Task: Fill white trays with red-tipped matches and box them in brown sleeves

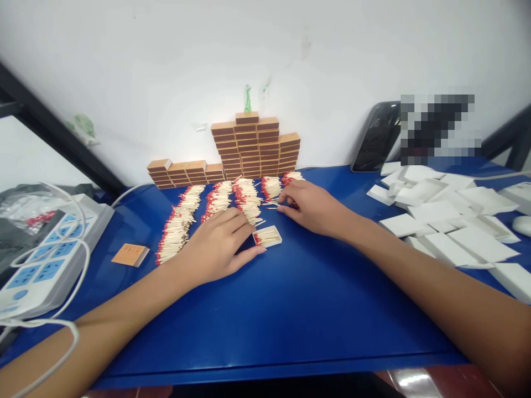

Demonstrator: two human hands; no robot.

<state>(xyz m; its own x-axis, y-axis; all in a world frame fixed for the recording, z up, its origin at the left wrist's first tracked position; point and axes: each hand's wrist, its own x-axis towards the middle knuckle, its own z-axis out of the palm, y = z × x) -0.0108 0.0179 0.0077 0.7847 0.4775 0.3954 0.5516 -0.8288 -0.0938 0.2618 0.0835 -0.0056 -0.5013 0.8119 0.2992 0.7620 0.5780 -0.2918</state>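
My left hand [226, 243] is closed around the left end of a small white matchbox tray [274, 242], thumb along its near side. Red-tipped matches [265, 237] lie inside the tray. Just behind and to the right, my right hand [305, 204] has its fingers bent at a short row of matches [271, 188]. One or two matches [271, 207] show at its thumb and fingertip; the grip itself is partly hidden. More matches [178, 229] lie in long rows beyond and left of my left hand.
Closed matchboxes [248, 146] are stacked against the wall, and a single matchbox [130, 255] lies at left. White empty trays [448, 215] are heaped at right, by a leaning phone [375, 138]. A power strip [45, 260] with white cables is on the blue table [269, 320].
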